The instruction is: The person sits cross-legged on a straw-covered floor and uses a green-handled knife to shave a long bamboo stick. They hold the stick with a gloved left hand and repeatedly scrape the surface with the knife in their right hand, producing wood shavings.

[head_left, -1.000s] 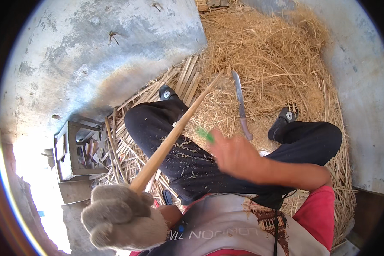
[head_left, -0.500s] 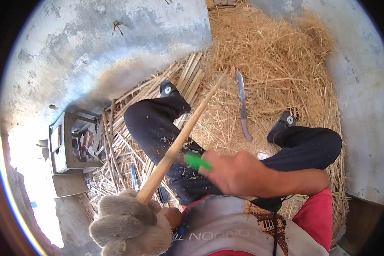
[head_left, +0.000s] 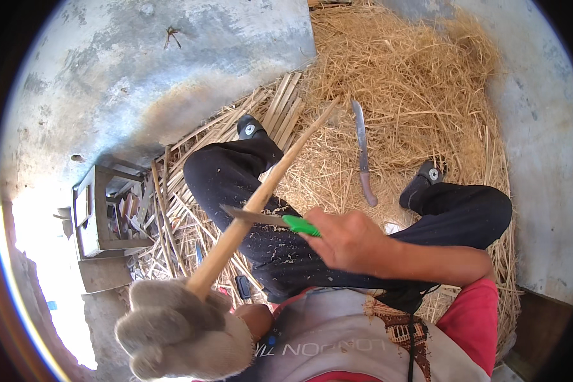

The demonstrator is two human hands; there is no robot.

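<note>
A grey work glove covers my left hand, whose fingers wrap round the thick lower end of a long wooden stick. The stick slants up and away to the right across my left leg, tapering to a point. In my bare right hand is a knife with a green handle. Its narrow metal blade lies across the middle of the stick, apparently touching it. Small pale shavings are scattered on my dark trousers.
A machete with a brown handle lies between my feet. Beyond it spreads a heap of straw-like fibre. Split slats lie by my left foot. A wooden frame box stands at the left wall, and a small black object lies near my left hand.
My left hand and the stick have shifted slightly toward me and to the left. The knife, blurred before, now shows its blade across the stick.
</note>
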